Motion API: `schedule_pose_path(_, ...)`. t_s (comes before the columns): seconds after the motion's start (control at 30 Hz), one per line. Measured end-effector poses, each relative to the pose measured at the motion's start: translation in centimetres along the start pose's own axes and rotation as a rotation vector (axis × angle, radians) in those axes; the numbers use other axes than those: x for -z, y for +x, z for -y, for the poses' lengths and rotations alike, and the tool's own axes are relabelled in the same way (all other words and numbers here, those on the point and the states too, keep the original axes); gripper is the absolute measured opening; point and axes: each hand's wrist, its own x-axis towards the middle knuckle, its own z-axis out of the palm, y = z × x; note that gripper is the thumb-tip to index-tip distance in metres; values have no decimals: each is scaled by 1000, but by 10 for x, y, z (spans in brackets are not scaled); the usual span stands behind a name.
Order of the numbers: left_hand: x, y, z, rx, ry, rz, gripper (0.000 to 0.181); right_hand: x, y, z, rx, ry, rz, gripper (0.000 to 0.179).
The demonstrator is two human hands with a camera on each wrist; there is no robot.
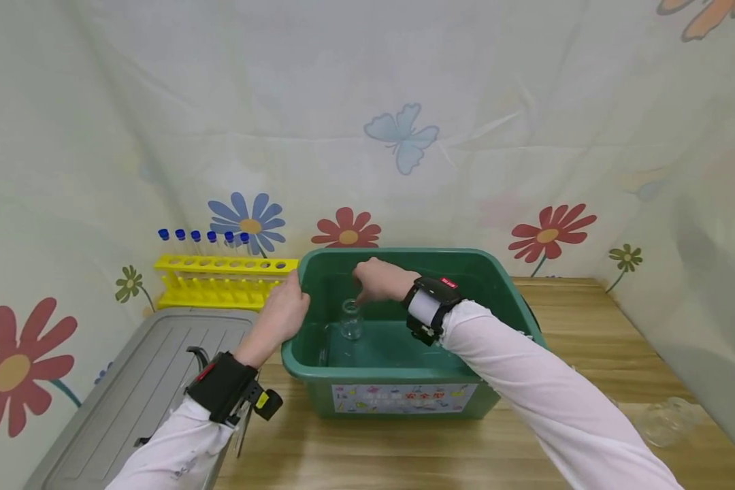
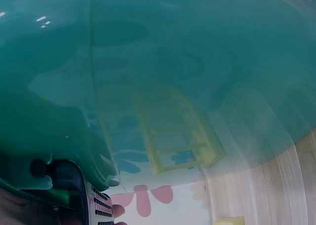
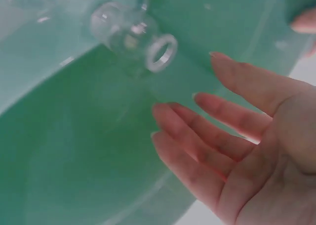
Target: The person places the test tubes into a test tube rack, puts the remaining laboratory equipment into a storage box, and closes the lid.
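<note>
A green plastic bin point(image 1: 398, 373) stands on the wooden table, a printed label on its near side. My left hand point(image 1: 284, 309) grips its left rim near a corner; in the left wrist view the bin's green wall fills most of the picture. Inside, toward the left, is a small clear glass bottle point(image 1: 352, 321) with a narrower neck. Over the bin reaches my right hand point(image 1: 384, 280), just above the bottle. The right wrist view shows that hand's fingers point(image 3: 192, 151) spread and holding nothing, a short gap from the bottle's mouth.
A yellow test tube rack point(image 1: 220, 282) with several blue-capped tubes stands behind on the left. In front of it lies a grey ridged lid point(image 1: 159, 367) with black latches. Clear glassware point(image 1: 667, 422) sits on the table at the right. A flower-printed curtain point(image 1: 453, 190) encloses the back.
</note>
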Motion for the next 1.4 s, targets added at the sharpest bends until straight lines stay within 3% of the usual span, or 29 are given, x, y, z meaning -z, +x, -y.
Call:
schedule_pose_path(0.3,1,-1,3,9,-1,5,40,35,-30,-13,68,74,-53,34)
schedule_pose_path(0.47,2,-2,5,2,0,-5,39,50,-54,-26,77,186,-94,33)
schedule_pose_path(0.6,3,-4,6,-3,-5,-6,38,57,-78,-41,67,239,-148,31)
schedule_pose_path(0.87,4,-3,4,-1,19,-9,39,72,-137,-81,-64,151,-212,29)
schedule_pose_path(1.03,4,-3,2,6,28,-8,39,63,-168,-113,-151,137,-154,35)
schedule_pose_path(1.4,5,-4,2,-6,21,-7,39,25,-212,-172,-282,267,49,43)
